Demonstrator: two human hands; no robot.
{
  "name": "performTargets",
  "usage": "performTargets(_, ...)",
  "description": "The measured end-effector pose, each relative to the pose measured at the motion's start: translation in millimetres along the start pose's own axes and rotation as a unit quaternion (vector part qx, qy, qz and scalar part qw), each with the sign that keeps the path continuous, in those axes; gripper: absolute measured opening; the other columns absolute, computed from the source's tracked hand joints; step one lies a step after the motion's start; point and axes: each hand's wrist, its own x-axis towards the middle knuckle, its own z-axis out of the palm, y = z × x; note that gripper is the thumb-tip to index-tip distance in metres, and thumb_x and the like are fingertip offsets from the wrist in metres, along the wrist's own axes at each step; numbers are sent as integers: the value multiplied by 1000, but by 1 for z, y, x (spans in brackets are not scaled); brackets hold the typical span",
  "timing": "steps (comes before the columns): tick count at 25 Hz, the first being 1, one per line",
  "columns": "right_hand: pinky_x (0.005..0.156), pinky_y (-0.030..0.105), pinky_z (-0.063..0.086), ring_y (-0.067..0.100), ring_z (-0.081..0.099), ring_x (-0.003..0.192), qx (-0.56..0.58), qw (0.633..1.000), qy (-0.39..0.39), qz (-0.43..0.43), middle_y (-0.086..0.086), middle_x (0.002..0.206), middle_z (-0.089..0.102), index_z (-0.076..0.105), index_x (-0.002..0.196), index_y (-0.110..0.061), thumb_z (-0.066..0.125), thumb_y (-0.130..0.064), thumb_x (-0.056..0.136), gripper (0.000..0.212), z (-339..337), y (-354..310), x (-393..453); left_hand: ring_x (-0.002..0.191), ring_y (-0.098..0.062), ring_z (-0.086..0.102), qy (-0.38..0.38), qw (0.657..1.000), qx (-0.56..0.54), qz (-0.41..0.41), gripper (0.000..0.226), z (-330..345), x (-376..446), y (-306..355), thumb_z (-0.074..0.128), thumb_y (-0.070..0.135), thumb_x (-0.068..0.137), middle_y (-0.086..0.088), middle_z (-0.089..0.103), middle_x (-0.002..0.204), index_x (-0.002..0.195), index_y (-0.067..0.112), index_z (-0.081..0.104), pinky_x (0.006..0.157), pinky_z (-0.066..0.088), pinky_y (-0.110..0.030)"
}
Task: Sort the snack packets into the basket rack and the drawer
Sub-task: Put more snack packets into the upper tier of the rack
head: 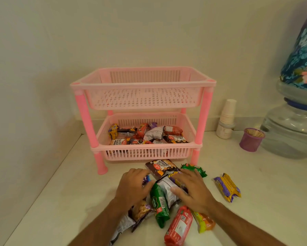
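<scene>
A pink two-tier basket rack (143,84) stands against the wall. Its upper basket holds nothing, and its lower basket (145,148) holds several snack packets (149,134). A pile of packets lies on the counter in front of it. My left hand (133,185) curls over a small purple-blue packet (146,180) at the pile's left. My right hand (190,189) grips a silver packet (166,190) between thumb and fingers. Around them lie a brown peanut packet (159,168), two green packets (159,205), a red packet (179,226) and a yellow-orange packet (204,221).
A yellow-and-purple packet (227,189) lies apart at the right. Behind it stand a stack of paper cups (228,112), a purple cup of sticks (251,139) and a large water bottle (291,132) under a floral cover (303,55). A wall bounds the counter's left side. No drawer shows.
</scene>
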Motion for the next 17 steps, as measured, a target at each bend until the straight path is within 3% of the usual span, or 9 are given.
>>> performTargets(2,97,32,42,8,54,114,40,997,59,25,-13,119,66,62,124,-34,39,-70,91,54,-12,0,12,112,-24,58,-74,994,72,-28,50,7,30,13,56,51,91,2,65,125,136,30,50,92,46,-40)
performTargets(4,83,25,45,7,60,101,63,993,92,37,-20,107,66,66,116,-33,56,-52,92,33,-23,0,23,125,-30,50,-168,976,134,-28,58,19,51,21,58,39,92,-3,55,139,146,33,36,100,41,-45)
performTargets(6,80,24,48,5,63,95,73,991,105,38,-25,100,64,69,112,-32,66,-34,90,22,-28,0,31,128,-31,47,-186,964,192,-9,53,30,64,25,58,29,93,-5,53,142,144,29,41,103,39,-48)
performTargets(9,79,26,51,5,64,92,56,992,104,42,-20,99,70,71,105,-31,68,-29,88,18,-29,4,33,116,-32,55,-150,956,246,54,32,38,69,23,58,20,93,-8,61,128,125,19,59,95,43,-45)
performTargets(11,81,25,50,4,62,96,26,995,86,50,-18,103,70,71,106,-32,66,-33,88,19,-28,11,30,108,-31,59,-86,965,229,92,23,26,65,21,57,20,92,-6,64,117,113,17,67,88,47,-43)
performTargets(14,81,28,49,7,57,96,-38,998,-16,42,-17,104,66,67,112,-32,61,-40,85,29,-28,23,28,80,-25,62,39,976,132,171,8,-18,60,24,66,19,84,-2,65,89,88,15,72,63,52,-37)
performTargets(17,68,27,47,7,54,82,-73,994,-72,33,-17,87,60,63,103,-32,58,-46,76,31,-28,30,31,66,-18,54,141,964,6,225,11,-79,61,34,64,19,85,0,61,78,78,12,67,53,43,-33)
